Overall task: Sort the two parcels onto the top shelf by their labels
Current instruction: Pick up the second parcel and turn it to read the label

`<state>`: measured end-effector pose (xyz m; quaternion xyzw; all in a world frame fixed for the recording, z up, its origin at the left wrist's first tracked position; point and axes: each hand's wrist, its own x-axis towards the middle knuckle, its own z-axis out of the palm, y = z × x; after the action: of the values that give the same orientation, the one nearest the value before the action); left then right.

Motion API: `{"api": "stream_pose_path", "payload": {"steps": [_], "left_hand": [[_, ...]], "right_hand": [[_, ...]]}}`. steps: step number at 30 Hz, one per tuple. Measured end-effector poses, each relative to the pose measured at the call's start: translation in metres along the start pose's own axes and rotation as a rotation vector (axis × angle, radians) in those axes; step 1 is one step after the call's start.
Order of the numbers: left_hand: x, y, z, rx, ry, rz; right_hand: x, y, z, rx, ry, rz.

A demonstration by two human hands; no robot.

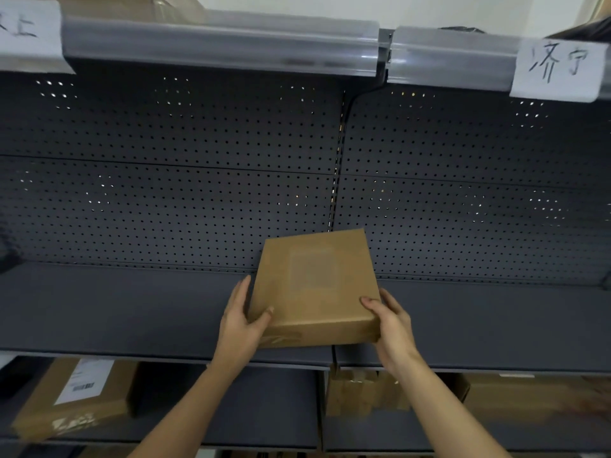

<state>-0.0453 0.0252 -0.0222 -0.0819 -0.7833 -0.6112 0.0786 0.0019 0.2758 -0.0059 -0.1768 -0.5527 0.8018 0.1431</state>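
A flat brown cardboard parcel [314, 289] with a faint square mark on its top is held in front of the dark middle shelf [115, 312]. My left hand [243, 320] grips its left near corner and my right hand [391, 325] grips its right near corner. High above runs the top shelf's grey edge rail [218, 44]. A handwritten paper label [558, 69] hangs on the rail at the right, and another paper label [28, 31] hangs at the far left, partly cut off.
On the lower shelf lie a brown box with a white shipping label [74, 396] at the left, a small carton [362, 393] in the middle and a larger box [535, 403] at the right. A dark perforated back panel [198, 153] closes the shelves. Dark items [461, 29] sit on the top shelf at the right.
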Motion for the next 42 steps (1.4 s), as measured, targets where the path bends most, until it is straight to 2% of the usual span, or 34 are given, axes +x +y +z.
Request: {"api": "stream_pose_path", "payload": {"steps": [2,5,8,15,20,24,28,30,32,34,36,39,42], "left_hand": [[-0.004,-0.001,0.000,0.269,0.017,0.176],[-0.012,0.007,0.005,0.762,-0.064,0.469],[-0.020,0.021,0.018,1.092,-0.135,0.568],[-0.019,0.032,0.031,1.132,-0.064,0.553],[-0.020,0.033,0.031,1.150,0.007,0.650],[-0.022,0.034,0.035,1.123,0.019,0.652],[-0.023,0.033,0.037,1.070,0.072,0.631],[-0.022,0.036,0.036,0.975,0.099,0.513],[-0.022,0.042,0.035,0.723,0.149,0.343],[-0.021,0.049,0.034,0.342,0.171,0.201],[-0.021,0.055,0.034,0.044,0.172,0.153],[-0.024,0.064,0.036,-0.226,0.170,0.086],[-0.027,0.065,0.043,-0.444,0.161,-0.005]], "right_hand": [[-0.003,-0.002,0.001,-0.002,0.016,-0.016],[-0.008,-0.007,0.003,0.014,0.002,0.002],[-0.014,-0.018,0.010,0.007,-0.013,-0.016],[-0.033,-0.036,0.024,-0.060,-0.053,-0.072],[-0.037,-0.047,0.020,-0.038,-0.073,-0.064],[-0.039,-0.050,0.019,-0.058,-0.076,-0.088],[-0.038,-0.051,0.018,-0.093,-0.074,-0.132],[-0.036,-0.051,0.015,-0.078,-0.061,-0.167],[-0.031,-0.046,0.010,-0.093,-0.053,-0.176],[-0.027,-0.035,0.007,-0.188,-0.068,-0.166],[-0.024,-0.022,0.006,-0.278,-0.091,-0.150],[-0.020,-0.004,0.005,-0.334,-0.101,-0.058],[-0.023,0.010,0.011,-0.283,-0.157,0.053]]}}
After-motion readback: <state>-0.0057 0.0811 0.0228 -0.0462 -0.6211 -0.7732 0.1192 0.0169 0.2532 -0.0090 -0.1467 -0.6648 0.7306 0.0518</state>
